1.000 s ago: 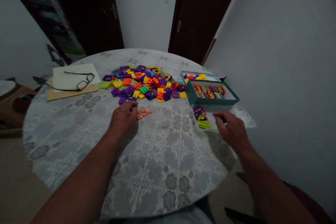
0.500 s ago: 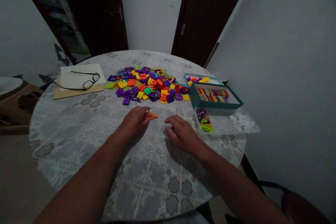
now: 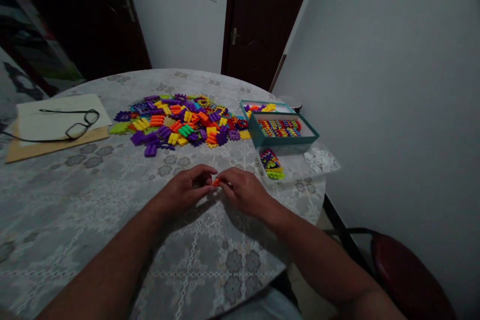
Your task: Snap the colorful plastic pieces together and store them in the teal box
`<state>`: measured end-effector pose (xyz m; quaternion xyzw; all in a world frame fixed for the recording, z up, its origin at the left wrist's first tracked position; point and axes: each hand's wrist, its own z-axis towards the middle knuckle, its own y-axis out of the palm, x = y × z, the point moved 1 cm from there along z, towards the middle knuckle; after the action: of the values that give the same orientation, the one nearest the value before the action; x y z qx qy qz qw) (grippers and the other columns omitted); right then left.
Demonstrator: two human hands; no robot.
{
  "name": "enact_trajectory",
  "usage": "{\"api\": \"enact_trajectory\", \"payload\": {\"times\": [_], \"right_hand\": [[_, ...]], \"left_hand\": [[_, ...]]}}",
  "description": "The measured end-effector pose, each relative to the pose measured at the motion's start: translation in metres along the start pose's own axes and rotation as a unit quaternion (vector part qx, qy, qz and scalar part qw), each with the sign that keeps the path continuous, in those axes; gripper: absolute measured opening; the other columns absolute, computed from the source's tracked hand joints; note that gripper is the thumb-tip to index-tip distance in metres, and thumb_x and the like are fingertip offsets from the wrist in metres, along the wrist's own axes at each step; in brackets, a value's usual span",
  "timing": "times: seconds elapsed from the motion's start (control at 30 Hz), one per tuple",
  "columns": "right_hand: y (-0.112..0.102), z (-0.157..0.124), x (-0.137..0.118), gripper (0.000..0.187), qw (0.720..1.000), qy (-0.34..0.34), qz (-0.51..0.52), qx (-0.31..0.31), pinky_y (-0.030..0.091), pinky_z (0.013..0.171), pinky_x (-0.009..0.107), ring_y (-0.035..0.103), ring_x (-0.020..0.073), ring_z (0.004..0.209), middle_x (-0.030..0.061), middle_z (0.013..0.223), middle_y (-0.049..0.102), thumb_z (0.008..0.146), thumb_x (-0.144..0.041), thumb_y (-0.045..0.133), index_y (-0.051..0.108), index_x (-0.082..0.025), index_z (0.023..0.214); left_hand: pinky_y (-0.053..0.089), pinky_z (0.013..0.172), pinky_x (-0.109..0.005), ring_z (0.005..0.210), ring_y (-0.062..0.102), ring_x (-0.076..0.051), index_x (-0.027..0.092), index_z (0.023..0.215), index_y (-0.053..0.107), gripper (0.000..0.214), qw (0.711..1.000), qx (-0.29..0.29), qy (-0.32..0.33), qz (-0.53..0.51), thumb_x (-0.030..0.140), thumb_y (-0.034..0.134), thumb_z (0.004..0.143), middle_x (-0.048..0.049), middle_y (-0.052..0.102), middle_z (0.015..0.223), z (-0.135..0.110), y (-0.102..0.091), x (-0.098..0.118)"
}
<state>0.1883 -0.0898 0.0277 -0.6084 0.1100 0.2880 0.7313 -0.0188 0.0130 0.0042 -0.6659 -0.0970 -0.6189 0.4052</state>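
A small orange building piece [image 3: 216,182] is between my hands, low over the middle of the table; fingers cover most of it. My left hand [image 3: 189,189] holds its left side, the thumb below and the fingers curled above. The thumb and fingertips of my right hand [image 3: 245,192] pinch it from the right. Beyond my hands lies a heap of plastic building pieces [image 3: 180,122] in purple, orange, yellow, green and other colours. Some are notched flat plates, others ribbed blocks.
To the right stand a green box [image 3: 283,132] with rows of colourful pieces, a second shallow box [image 3: 287,109] behind it, and a clear plastic tray [image 3: 292,165] holding pieces and white bits. Black glasses [image 3: 77,131] rest on papers at the left. A dark red seat [image 3: 412,275] is at lower right.
My right hand has moved left and closed on the orange piece, which my left hand held alone before. The view has turned to the right.
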Motion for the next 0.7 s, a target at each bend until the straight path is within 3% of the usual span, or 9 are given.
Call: {"api": "enact_trajectory", "payload": {"times": [0.17,0.33,0.47,0.7], "right_hand": [[-0.065,-0.035,0.029,0.016,0.995,0.005,-0.018,0.096,0.056,0.097,0.036,0.073,0.0235,0.106,0.0092,0.11,0.079,0.108,-0.02,0.062,0.077,-0.022,0.112],[-0.12,-0.066,0.079,0.02,0.971,0.129,-0.099,0.177,0.057,0.087,0.035,0.074,0.0242,0.093,0.009,0.103,0.081,0.105,-0.028,0.064,0.083,-0.021,0.108],[-0.131,-0.076,0.101,0.02,0.972,0.145,-0.146,0.116,0.056,0.091,0.036,0.075,0.0254,0.094,0.0094,0.104,0.082,0.103,-0.026,0.064,0.083,-0.022,0.105],[-0.126,-0.08,0.102,0.017,0.979,0.104,-0.174,0.016,0.055,0.091,0.033,0.076,0.0241,0.098,0.0094,0.108,0.081,0.106,-0.022,0.066,0.082,-0.022,0.11]], "left_hand": [[0.056,0.076,-0.035,0.08,0.07,-0.022,0.024,0.116,0.077,0.035,0.996,0.019,-0.015,0.083,0.05,0.07,0.094,-0.0041,0.076,0.089,0.003,-0.001,-0.008],[0.057,0.083,-0.039,0.082,0.072,-0.025,0.024,0.112,0.079,0.034,0.991,0.031,-0.01,0.132,0.051,0.067,0.095,-0.0065,0.078,0.09,0.005,-0.005,-0.006],[0.058,0.086,-0.041,0.086,0.075,-0.027,0.025,0.111,0.08,0.034,0.99,0.032,-0.015,0.139,0.051,0.067,0.094,-0.0084,0.081,0.095,0.005,-0.004,-0.003],[0.061,0.093,-0.044,0.097,0.078,-0.031,0.026,0.111,0.081,0.039,0.992,0.027,-0.034,0.122,0.057,0.069,0.091,-0.0109,0.085,0.106,0.005,-0.004,-0.002]]}}
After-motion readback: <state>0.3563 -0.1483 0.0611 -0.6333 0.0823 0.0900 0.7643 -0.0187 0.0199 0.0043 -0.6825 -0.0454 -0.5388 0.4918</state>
